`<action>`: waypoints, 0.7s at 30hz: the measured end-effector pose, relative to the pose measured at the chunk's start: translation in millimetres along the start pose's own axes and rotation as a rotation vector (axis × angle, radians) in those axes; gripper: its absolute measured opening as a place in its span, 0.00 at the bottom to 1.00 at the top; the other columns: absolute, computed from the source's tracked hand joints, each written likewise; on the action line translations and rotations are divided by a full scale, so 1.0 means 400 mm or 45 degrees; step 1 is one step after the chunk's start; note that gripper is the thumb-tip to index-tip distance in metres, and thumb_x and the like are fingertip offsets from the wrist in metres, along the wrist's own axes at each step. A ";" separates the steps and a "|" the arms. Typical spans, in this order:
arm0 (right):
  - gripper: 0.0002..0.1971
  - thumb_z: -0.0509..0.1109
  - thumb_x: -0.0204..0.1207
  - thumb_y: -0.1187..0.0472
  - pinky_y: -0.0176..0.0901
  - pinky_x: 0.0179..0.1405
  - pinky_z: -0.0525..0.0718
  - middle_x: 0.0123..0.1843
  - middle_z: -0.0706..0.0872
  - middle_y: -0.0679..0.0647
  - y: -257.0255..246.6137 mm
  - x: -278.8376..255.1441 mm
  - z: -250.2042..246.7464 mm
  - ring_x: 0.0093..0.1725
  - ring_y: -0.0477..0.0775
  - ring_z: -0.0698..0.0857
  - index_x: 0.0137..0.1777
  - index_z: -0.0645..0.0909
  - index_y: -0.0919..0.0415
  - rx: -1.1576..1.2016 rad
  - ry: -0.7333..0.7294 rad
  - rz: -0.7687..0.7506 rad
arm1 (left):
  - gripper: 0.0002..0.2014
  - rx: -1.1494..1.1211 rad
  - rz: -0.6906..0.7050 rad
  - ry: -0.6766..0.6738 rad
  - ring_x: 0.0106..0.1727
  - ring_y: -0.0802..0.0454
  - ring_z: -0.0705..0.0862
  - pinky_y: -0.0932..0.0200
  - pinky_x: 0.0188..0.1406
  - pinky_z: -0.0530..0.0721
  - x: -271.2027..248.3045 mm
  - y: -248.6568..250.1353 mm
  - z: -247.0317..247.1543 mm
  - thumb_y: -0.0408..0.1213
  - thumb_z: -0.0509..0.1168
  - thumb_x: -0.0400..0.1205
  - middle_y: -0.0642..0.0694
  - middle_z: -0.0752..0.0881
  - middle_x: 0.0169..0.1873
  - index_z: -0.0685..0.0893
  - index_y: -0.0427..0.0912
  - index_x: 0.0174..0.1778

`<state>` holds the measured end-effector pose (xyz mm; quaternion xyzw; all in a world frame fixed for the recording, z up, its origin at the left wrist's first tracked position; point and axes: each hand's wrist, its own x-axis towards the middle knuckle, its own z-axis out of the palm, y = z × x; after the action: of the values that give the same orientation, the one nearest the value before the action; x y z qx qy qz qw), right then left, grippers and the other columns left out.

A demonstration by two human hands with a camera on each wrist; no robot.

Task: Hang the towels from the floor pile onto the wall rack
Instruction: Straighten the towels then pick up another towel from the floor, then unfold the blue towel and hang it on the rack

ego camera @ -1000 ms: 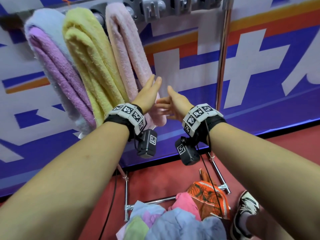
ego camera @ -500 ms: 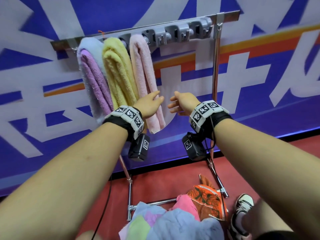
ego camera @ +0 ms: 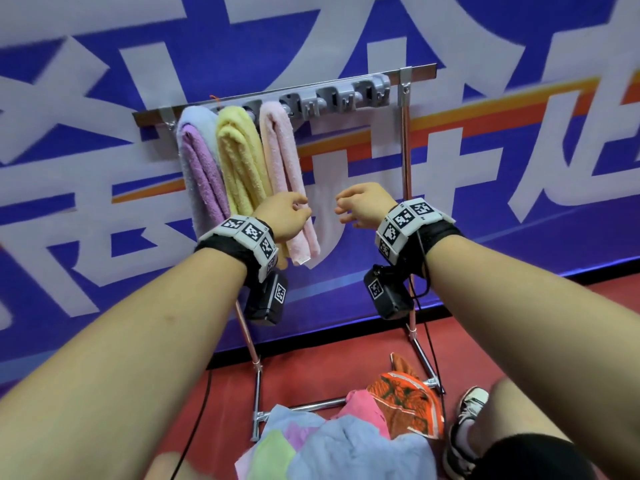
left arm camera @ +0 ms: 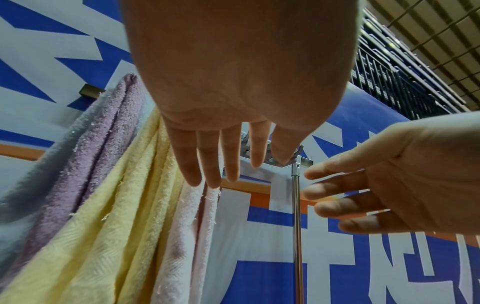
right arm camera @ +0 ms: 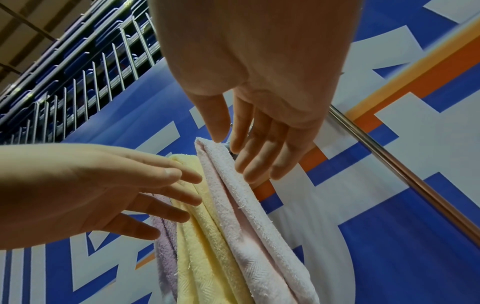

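Three towels hang side by side on the wall rack (ego camera: 332, 98): a lilac towel (ego camera: 199, 174), a yellow towel (ego camera: 242, 168) and a pale pink towel (ego camera: 287, 181). My left hand (ego camera: 294, 213) hovers in front of the pink towel's lower half, fingers relaxed, holding nothing. To its right my right hand (ego camera: 349, 207) is empty too, fingers loose, apart from the towel. The wrist views show both palms open: the left hand (left arm camera: 228, 164) and the right hand (right arm camera: 249, 152) with straight fingers near the pink towel (right arm camera: 249, 216). The floor pile (ego camera: 346, 441) of blue, green, pink and orange cloths lies below.
Grey hooks (ego camera: 367, 93) on the rack's right half carry nothing. Two metal legs (ego camera: 407, 174) run down to a base bar (ego camera: 311, 407) on the red floor beside the pile. A sneaker (ego camera: 465, 427) stands at the right. A blue and white banner (ego camera: 519, 150) covers the wall.
Both hands have drawn back from the pink towel and their fingers have relaxed. The head view has pulled away and tilted, so the whole rack shows.
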<state>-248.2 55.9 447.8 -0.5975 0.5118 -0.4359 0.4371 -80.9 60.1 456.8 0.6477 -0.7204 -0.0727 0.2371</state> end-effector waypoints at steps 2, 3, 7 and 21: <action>0.09 0.62 0.80 0.70 0.38 0.31 0.74 0.45 0.84 0.60 0.012 -0.007 0.000 0.39 0.54 0.81 0.55 0.82 0.66 -0.036 -0.015 0.000 | 0.18 0.040 0.009 -0.003 0.64 0.46 0.82 0.59 0.58 0.80 -0.019 -0.001 0.008 0.40 0.59 0.83 0.44 0.84 0.65 0.81 0.45 0.68; 0.09 0.62 0.79 0.70 0.39 0.33 0.75 0.45 0.84 0.60 0.021 -0.008 0.002 0.41 0.55 0.82 0.53 0.83 0.65 -0.057 -0.025 0.003 | 0.18 0.048 0.006 -0.010 0.62 0.45 0.83 0.67 0.46 0.82 -0.026 -0.006 0.015 0.40 0.59 0.83 0.45 0.84 0.64 0.81 0.45 0.68; 0.10 0.65 0.75 0.70 0.39 0.34 0.78 0.39 0.85 0.56 0.070 0.004 0.029 0.35 0.52 0.82 0.37 0.81 0.56 -0.100 -0.066 0.023 | 0.18 0.038 -0.082 -0.081 0.50 0.44 0.89 0.67 0.35 0.82 -0.054 -0.040 0.051 0.40 0.59 0.83 0.44 0.88 0.57 0.80 0.45 0.69; 0.14 0.67 0.72 0.70 0.37 0.30 0.77 0.39 0.85 0.57 0.448 0.124 0.296 0.36 0.54 0.85 0.29 0.80 0.54 -0.257 -0.252 0.288 | 0.19 0.061 -0.499 -0.318 0.66 0.45 0.81 0.55 0.66 0.77 -0.114 -0.449 0.364 0.44 0.65 0.81 0.45 0.85 0.64 0.81 0.46 0.68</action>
<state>-170.0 -1.1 249.8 -0.6171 0.5713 -0.2694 0.4693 19.3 47.7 244.0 0.7667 -0.6060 -0.1800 0.1119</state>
